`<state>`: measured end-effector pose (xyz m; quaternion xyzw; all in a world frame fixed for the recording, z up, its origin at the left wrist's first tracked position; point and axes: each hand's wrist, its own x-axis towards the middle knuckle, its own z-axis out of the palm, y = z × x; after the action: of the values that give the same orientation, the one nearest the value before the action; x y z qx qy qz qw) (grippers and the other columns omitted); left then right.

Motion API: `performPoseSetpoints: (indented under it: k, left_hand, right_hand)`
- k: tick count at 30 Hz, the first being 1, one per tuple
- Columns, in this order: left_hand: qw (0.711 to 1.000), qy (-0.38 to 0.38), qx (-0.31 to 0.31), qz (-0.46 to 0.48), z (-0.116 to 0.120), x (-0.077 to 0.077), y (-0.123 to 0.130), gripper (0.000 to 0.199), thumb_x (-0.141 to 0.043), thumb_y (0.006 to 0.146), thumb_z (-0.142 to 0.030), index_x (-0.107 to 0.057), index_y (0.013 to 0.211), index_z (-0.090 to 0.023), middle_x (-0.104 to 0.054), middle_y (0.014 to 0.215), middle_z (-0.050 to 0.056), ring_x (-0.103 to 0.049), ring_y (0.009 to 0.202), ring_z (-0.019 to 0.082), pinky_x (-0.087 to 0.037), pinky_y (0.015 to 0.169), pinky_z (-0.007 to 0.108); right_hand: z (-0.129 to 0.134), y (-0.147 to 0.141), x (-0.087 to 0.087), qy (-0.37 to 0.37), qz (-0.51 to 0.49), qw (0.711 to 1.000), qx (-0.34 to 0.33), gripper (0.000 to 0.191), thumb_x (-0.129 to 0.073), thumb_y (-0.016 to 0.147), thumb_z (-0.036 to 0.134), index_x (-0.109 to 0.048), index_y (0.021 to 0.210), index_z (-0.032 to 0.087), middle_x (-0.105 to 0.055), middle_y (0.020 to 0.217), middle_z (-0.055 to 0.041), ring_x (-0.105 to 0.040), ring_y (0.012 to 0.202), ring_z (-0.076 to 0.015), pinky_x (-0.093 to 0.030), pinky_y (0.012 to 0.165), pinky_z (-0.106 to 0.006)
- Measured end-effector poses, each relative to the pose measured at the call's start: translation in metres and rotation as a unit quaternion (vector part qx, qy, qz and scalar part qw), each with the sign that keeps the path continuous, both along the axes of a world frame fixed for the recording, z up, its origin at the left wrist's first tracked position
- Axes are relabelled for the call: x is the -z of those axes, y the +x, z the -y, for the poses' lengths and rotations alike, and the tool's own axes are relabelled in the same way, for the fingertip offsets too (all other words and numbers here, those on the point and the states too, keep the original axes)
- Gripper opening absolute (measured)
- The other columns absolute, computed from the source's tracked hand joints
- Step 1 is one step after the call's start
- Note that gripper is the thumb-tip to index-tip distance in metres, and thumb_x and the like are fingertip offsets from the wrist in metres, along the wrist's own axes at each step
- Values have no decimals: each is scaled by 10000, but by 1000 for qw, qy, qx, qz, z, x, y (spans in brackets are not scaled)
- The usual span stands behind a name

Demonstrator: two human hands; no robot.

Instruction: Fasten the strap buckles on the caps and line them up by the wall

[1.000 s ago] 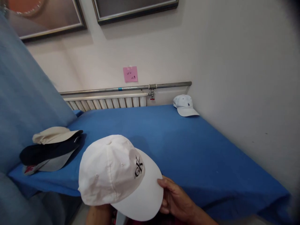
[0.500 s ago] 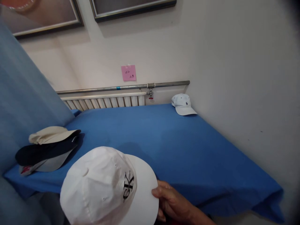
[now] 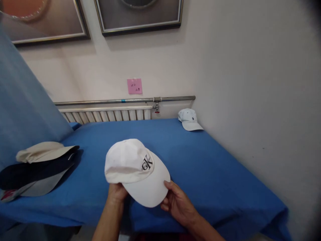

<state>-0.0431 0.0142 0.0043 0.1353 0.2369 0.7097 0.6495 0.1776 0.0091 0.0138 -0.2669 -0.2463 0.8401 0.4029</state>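
A white cap (image 3: 125,162) with a black "CK" logo is held up over the near part of the blue-covered table (image 3: 200,167), its brim pointing right and toward me. My right hand (image 3: 179,204) pinches the brim's right edge between thumb and fingers. Under the crown's left side is my left hand (image 3: 117,193), its fingers hidden by the cap.
At the left lie a beige cap (image 3: 46,151), a dark navy cap (image 3: 37,172) and a grey-brimmed cap (image 3: 42,185), piled together. A pale cap (image 3: 189,120) sits at the far right corner. Blue curtain (image 3: 25,93) hangs left; radiator (image 3: 107,114) stands behind.
The white cap has moved away from me, over the table, and its brim has tipped toward me. My left hand has come into view beneath it. The camera view has shifted slightly.
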Motion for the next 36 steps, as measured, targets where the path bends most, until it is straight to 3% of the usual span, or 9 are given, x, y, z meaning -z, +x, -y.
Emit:
performPoseSetpoints:
  k: [3,8,15,22,29,36]
  left_hand:
    - [998,14,8,64,-7,3,12,314,-415,909,-132,-729,903,-148,-752,934,79,-690,936,196,-503,931,337]
    - [992,44,15,119,-1,8,21,272,-477,874,-173,-736,947,-135,-728,1060,122,-677,1004,223,-523,924,358]
    - [983,101,74,131,-9,21,6,313,-442,942,-189,-723,1078,-171,-710,1133,85,-659,1077,199,-384,1086,351]
    - [989,73,29,129,-5,28,2,311,-441,946,-172,-740,1032,-188,-724,1077,58,-691,1005,187,-416,1059,342]
    - [985,93,63,134,-7,29,1,311,-439,947,-202,-727,1065,-199,-719,1099,70,-677,1040,189,-402,1069,353]
    - [987,84,45,129,-5,31,0,318,-439,945,-199,-728,1079,-200,-716,1101,80,-680,1034,208,-418,1058,385]
  right_hand:
    - [-12,-2,3,-45,-11,998,46,402,-833,599,379,-540,785,178,-556,542,63,-446,431,-66,-301,403,-203]
    - [-19,-3,6,-71,-28,994,73,400,-846,594,325,-557,819,164,-576,581,52,-496,474,-75,-349,434,-213]
    - [-11,-7,4,7,20,1000,17,363,-801,660,375,-546,817,171,-576,608,39,-498,483,-77,-342,432,-201]
    - [-7,-8,5,66,31,997,4,369,-781,681,422,-566,815,153,-547,560,36,-490,477,-88,-369,420,-209]
    - [-6,-8,7,107,51,993,-15,348,-742,719,424,-569,835,145,-558,558,29,-491,459,-87,-369,423,-209]
    - [-6,-7,8,131,49,990,-31,340,-734,731,415,-570,837,136,-583,576,14,-511,459,-89,-381,428,-209]
